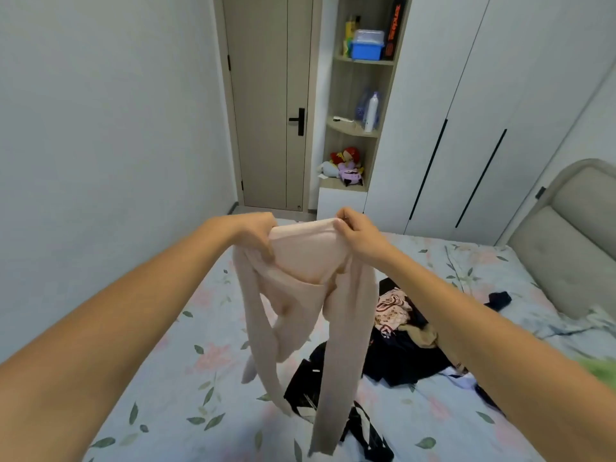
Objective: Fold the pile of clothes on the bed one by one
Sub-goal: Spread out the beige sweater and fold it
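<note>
I hold a pale pink garment (308,261) up in the air over the bed (186,361). My left hand (255,233) grips its top edge on the left, and my right hand (358,235) pinches the same edge on the right. Two long narrow parts of the garment hang down towards the floral sheet. Behind and below it lies the pile of clothes (400,351), mostly dark navy pieces with a pink patterned one (391,310) and a tan one on top. The hanging garment hides part of the pile.
A dark garment (498,300) lies alone near the padded headboard (566,248) at right. A white wardrobe (466,128), open corner shelves (360,128) with bottles and toys, and a closed door (266,101) stand beyond the bed. A wall runs along the left.
</note>
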`<action>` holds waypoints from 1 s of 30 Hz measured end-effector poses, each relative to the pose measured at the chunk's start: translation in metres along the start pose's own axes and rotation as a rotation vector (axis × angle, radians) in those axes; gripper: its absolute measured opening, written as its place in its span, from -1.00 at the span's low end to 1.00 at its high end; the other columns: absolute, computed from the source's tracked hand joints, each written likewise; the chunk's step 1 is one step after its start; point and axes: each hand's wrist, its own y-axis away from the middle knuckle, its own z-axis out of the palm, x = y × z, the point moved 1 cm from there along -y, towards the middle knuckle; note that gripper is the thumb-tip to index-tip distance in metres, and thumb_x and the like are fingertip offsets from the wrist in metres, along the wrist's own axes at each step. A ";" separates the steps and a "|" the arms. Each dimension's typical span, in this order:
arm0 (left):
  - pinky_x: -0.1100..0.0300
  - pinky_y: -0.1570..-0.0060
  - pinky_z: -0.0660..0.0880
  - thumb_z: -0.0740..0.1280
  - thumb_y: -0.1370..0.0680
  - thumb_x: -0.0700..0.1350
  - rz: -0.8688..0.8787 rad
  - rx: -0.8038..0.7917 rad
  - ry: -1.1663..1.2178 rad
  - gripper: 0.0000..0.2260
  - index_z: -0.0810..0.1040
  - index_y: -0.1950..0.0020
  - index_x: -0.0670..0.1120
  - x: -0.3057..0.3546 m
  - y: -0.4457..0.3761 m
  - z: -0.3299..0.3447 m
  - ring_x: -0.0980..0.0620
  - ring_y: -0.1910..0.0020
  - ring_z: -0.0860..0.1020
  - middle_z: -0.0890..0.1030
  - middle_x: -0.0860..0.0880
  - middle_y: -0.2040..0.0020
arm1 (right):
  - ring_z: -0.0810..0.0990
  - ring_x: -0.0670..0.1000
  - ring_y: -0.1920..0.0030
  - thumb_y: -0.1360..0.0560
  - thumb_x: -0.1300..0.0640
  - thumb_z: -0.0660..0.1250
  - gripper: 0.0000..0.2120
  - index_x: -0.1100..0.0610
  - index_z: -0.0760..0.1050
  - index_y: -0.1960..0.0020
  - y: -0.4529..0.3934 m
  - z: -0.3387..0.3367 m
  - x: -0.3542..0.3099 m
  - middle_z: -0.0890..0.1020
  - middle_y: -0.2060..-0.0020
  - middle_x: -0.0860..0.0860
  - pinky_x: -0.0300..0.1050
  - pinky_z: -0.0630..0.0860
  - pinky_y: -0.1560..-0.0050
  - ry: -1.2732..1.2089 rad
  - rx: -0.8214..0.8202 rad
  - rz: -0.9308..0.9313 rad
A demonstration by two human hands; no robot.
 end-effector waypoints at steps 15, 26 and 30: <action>0.22 0.28 0.24 0.35 -0.65 0.06 0.171 0.468 0.604 -0.59 0.53 0.12 -0.31 -0.020 0.002 0.023 0.08 0.29 0.35 0.41 -0.04 0.29 | 0.49 0.09 0.19 -0.68 0.19 0.28 -0.78 0.11 0.51 0.16 0.005 -0.070 0.064 0.52 0.29 -0.02 -0.05 0.33 0.26 0.405 0.023 0.034; 0.24 0.17 0.48 0.63 -0.41 -0.03 0.155 0.344 0.423 -0.65 0.55 -0.03 -0.09 -0.024 0.002 -0.025 0.10 0.15 0.57 0.62 -0.01 0.08 | 0.49 -0.03 0.20 -0.65 0.04 0.37 -0.85 0.09 0.55 0.05 0.002 -0.105 0.050 0.56 0.21 -0.01 -0.19 0.36 0.22 0.179 -0.126 0.045; 0.23 0.22 0.39 0.42 -0.51 -0.11 0.128 0.321 0.299 -0.91 0.60 0.03 -0.10 -0.040 0.010 -0.027 -0.03 0.16 0.52 0.60 -0.07 0.16 | 0.40 -0.01 0.27 -0.69 0.08 0.30 -0.76 0.21 0.57 0.07 -0.005 -0.112 0.056 0.49 0.29 0.03 -0.14 0.30 0.26 0.244 -0.134 0.058</action>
